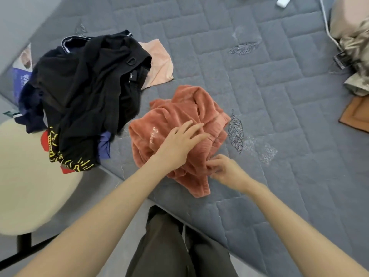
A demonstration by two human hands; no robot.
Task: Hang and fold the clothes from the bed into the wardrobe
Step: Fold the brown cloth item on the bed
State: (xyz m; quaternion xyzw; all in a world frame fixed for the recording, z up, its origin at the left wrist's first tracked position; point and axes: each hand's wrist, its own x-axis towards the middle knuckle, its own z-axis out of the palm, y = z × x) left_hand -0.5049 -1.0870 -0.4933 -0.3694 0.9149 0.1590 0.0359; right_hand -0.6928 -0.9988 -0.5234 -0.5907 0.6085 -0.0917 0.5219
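Note:
A rust-orange fleece garment [185,112] lies crumpled on the grey quilted bed [279,96] near its front edge. My left hand [179,142] rests flat on top of the fleece with its fingers straight. My right hand [225,169] pinches the fleece's lower right edge with curled fingers. To the left sits a heap of dark clothes [85,84], with a black garment on top and a black piece with yellow and red print [65,158] at its front. A peach garment [159,62] pokes out behind the heap.
A cream round stool [26,176] on black legs stands at the left, beside the bed. A beige bundle of fabric [355,43] and an orange-brown flat item [357,112] lie at the bed's right side. A white object [283,1] lies at the far edge.

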